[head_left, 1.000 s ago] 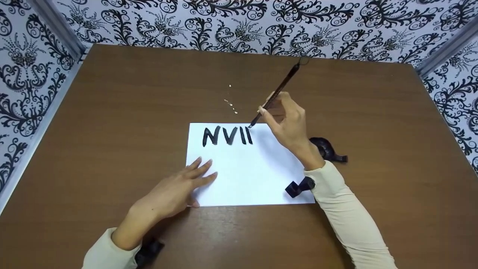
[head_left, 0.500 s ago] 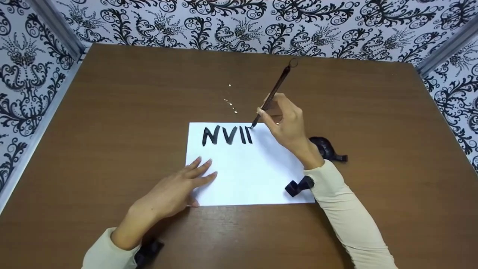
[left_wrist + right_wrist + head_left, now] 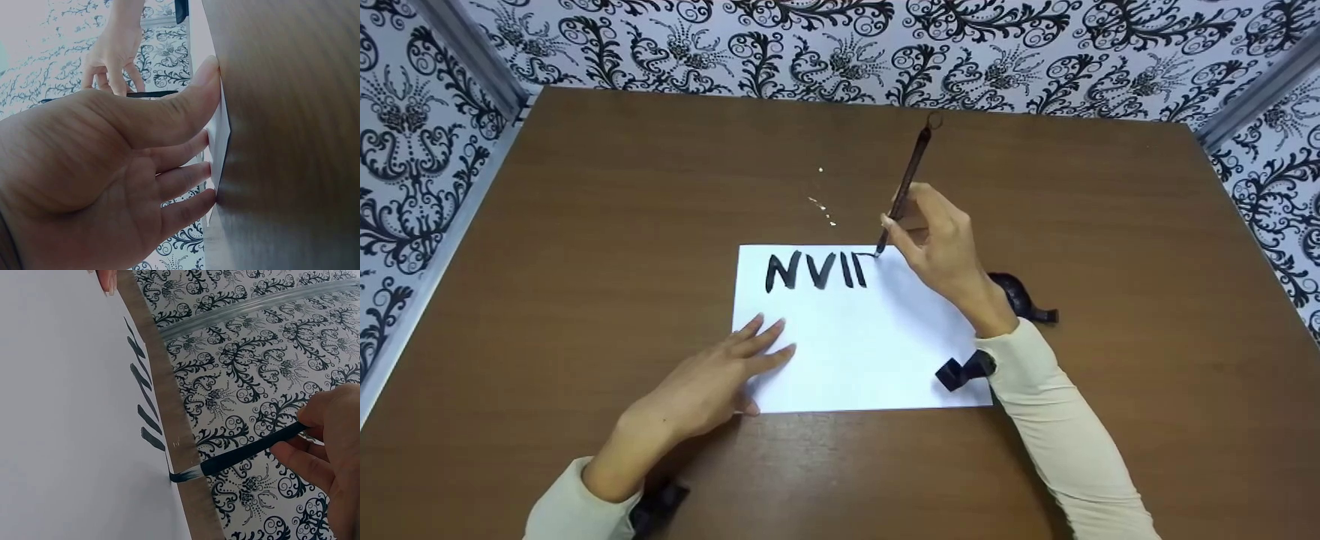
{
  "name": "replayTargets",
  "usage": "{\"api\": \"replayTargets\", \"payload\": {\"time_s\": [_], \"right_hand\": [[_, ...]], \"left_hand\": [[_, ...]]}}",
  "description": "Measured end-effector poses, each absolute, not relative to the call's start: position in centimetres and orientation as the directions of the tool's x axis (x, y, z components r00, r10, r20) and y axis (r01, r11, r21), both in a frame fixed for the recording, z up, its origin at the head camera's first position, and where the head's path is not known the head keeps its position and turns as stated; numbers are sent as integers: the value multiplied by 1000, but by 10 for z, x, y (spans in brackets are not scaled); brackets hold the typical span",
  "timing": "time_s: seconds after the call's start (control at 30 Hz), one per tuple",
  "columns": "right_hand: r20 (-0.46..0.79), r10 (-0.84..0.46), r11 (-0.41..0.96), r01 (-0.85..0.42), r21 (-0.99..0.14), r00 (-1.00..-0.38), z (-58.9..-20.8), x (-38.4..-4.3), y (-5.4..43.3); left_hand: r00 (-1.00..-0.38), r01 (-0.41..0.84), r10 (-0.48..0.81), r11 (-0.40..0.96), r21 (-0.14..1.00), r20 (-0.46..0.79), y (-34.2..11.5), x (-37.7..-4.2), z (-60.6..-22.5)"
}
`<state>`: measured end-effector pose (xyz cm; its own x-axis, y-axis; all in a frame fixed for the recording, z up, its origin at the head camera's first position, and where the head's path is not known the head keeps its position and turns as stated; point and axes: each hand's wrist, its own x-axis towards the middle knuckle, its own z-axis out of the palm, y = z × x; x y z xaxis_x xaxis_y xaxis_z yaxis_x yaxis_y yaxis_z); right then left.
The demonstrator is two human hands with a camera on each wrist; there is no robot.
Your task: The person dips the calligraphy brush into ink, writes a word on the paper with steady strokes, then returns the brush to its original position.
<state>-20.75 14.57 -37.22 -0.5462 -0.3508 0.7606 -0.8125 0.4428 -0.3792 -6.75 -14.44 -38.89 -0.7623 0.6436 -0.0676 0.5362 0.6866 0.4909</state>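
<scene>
A white sheet of paper [image 3: 855, 345] lies on the brown table, with thick black painted strokes [image 3: 817, 271] like "NVII" along its top edge. My right hand [image 3: 941, 251] pinches a dark paintbrush [image 3: 911, 169] with a small loop at its end. In the right wrist view the bristles [image 3: 184, 475] are bent against the paper close to its edge, and a thin line runs from the last upright stroke to the tip. My left hand [image 3: 712, 379] rests spread on the paper's lower left corner. The left wrist view shows its thumb [image 3: 191, 107] and fingertips at the sheet's edge.
Small pale specks [image 3: 823, 208] mark the brown table [image 3: 607, 225] beyond the paper. Black camera mounts [image 3: 964, 370] are worn on both wrists; the right one overhangs the sheet. Black-and-white patterned panels [image 3: 840, 52] with grey frame bars [image 3: 480, 60] surround the table.
My right hand has moved the brush tip slightly right, and the brush stands more upright. A thin black line now extends from the top of the last stroke. The left hand stays still.
</scene>
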Motion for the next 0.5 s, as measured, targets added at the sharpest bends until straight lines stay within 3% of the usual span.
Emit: {"api": "replayTargets", "payload": {"time_s": [0.5], "right_hand": [[695, -410, 434, -797, -421, -590, -363, -203, 147]], "left_hand": [[-764, 541, 641, 693, 476, -65, -144, -67, -390]]}}
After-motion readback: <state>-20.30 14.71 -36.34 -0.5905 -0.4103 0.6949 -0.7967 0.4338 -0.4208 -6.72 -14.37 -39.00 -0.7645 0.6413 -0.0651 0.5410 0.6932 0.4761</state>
